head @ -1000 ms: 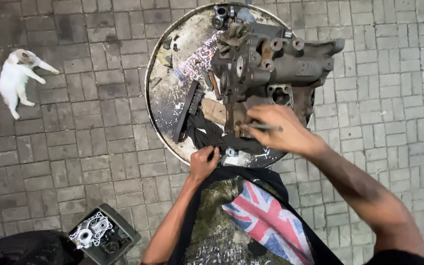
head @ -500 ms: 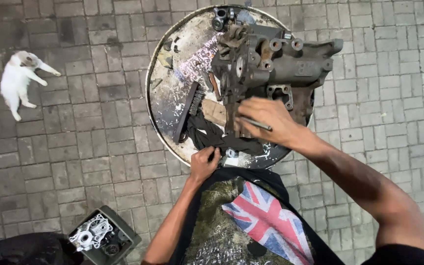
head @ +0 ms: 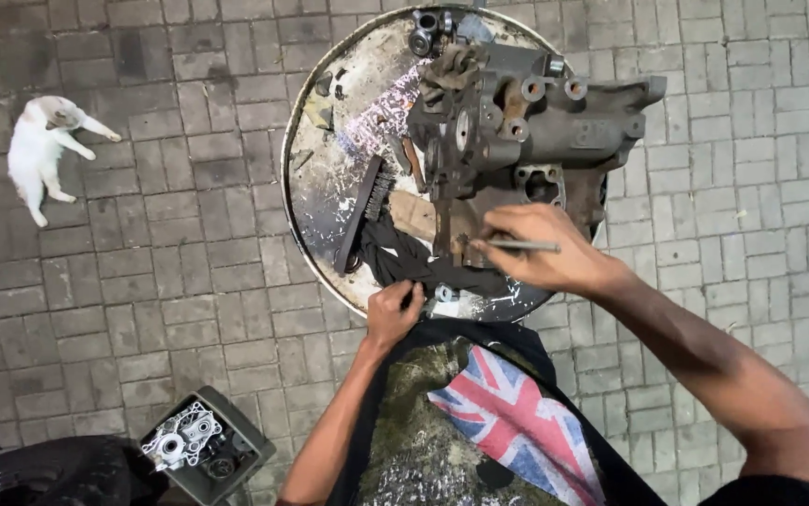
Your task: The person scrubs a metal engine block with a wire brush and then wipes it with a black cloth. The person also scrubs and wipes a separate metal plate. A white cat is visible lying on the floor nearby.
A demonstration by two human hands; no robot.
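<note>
Closest to the camera, the person's dark shirt [head: 479, 440] with a flag print fills the bottom of the view, and both bare arms reach forward from it. Just ahead, the left hand [head: 393, 314] is closed at the near rim of the round metal drum top [head: 329, 201], which serves as a counter; its fingers pinch the edge of a dark cloth [head: 414, 262] that lies on this surface, beside a small shiny part that I cannot identify. A little further and to the right, the right hand [head: 540, 248] is curled around a thin metal rod [head: 521, 245], which lies across the fingers and points to the right, and the fingertips press on the lower part of the large grey cast-metal housing [head: 535, 122]. This housing stands on the far half of the counter, rusty in places, with several round ports on its top side. Left of it, a dark wire brush [head: 367, 211] lies on the stained surface. On the paving at the lower left sits a small tray [head: 207, 450] with a pale metal part inside. Far to the left, well apart from everything, a white cat [head: 39, 155] lies on the paving stones [head: 142, 281].
</note>
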